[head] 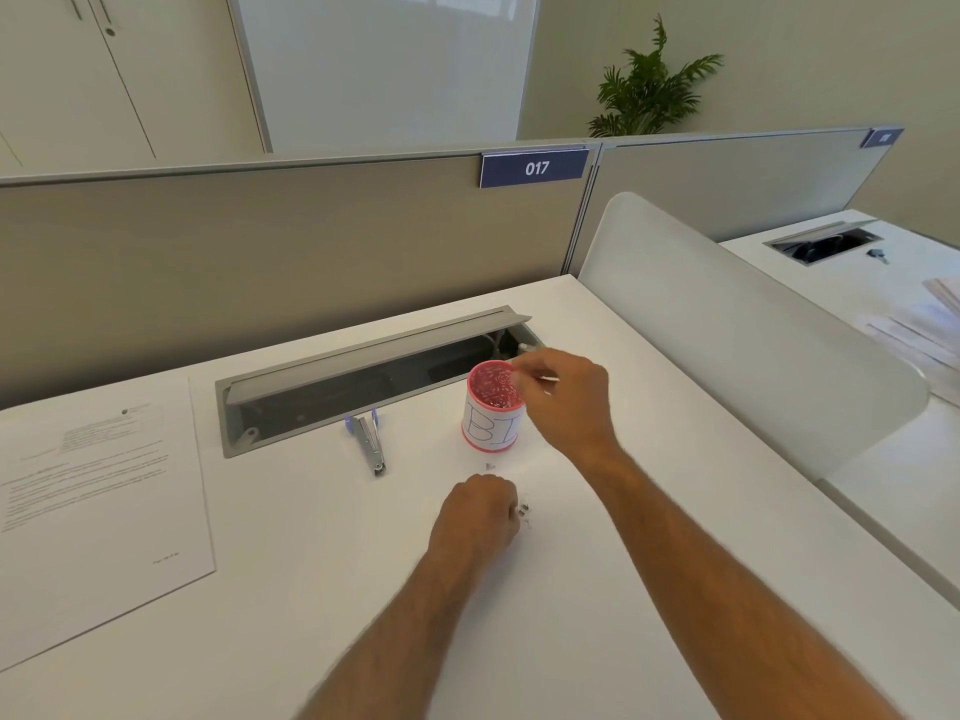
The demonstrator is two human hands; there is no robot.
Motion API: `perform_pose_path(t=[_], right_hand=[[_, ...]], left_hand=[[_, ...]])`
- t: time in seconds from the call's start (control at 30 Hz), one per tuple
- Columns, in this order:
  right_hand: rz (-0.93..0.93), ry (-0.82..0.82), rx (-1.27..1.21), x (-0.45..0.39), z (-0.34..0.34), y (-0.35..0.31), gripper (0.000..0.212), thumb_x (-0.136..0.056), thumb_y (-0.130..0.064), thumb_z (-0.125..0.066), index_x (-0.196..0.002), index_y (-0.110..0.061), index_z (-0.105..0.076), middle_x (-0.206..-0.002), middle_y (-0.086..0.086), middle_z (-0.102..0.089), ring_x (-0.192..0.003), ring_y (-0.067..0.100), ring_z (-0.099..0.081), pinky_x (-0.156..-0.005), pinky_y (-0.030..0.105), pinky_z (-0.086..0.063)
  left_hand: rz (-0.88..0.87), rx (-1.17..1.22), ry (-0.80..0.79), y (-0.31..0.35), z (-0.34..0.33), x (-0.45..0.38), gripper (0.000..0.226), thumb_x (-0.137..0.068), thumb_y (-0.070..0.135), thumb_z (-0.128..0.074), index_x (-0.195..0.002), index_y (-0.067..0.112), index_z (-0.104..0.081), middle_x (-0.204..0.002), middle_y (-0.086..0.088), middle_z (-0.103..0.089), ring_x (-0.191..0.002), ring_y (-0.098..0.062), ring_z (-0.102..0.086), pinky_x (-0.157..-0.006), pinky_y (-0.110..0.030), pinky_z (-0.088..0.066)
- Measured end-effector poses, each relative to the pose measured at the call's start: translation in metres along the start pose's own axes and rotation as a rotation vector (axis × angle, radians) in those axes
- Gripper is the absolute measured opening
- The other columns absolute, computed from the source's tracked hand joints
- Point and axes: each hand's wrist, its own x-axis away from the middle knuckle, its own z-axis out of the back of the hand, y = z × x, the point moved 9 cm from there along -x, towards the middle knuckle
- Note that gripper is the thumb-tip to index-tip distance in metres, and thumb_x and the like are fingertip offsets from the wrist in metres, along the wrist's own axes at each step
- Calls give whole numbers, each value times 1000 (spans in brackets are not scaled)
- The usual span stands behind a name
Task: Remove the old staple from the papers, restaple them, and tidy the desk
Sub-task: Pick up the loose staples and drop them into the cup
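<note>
The printed papers (pixel 98 506) lie flat at the left of the white desk (pixel 311 589). A silver stapler (pixel 370 443) with a purple end lies near the cable tray. A pink mesh cup (pixel 492 407) with a white label stands right of it. My right hand (pixel 563 394) hovers at the cup's rim, fingertips pinched together over the opening; what they pinch is too small to tell. My left hand (pixel 480 514) rests curled on the desk in front of the cup, beside small metal bits (pixel 523 511). Another tiny metal piece (pixel 490 466) lies near the cup's base.
An open grey cable tray (pixel 363 376) with a raised lid runs behind the stapler. A beige partition (pixel 260 252) marked 017 backs the desk. A white curved divider (pixel 727 345) borders the right side. Beyond it sits a neighbouring desk with papers (pixel 924 324).
</note>
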Motion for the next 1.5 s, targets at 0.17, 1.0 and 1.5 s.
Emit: perform_pose_path(t=[0.17,1.0,1.5], right_hand=[[-232,-50,-118,46,4,46,12,-82,-15,-74,-93,-18,-76,-83,-13,-72,-75,-9,-64,-68,1,-47],[320,-789,680,141,-97,38,39,-94,0,-40,-132,3,-44,-144,17,-42,-131,34,-39,-94,48,-49],[400,-802,686,129,-101,42,20,-87,-1,-47,-97,-1,-64,-99,15,-64,-91,33,-56,-74,40,-49]], left_hand=[[39,124,88,-14,20,1,18,-82,18,-59,-91,17,-74,-92,2,-74,-87,-20,-64,-80,-33,-52],[43,-147,13,19,96,-86,33,-88,27,-67,-118,15,-62,-125,-8,-64,-109,-30,-61,-98,-42,-51],[24,-165,-1,16,95,-86,33,-92,26,-61,-124,21,-59,-127,-7,-62,-109,-30,-61,-94,-42,-52]])
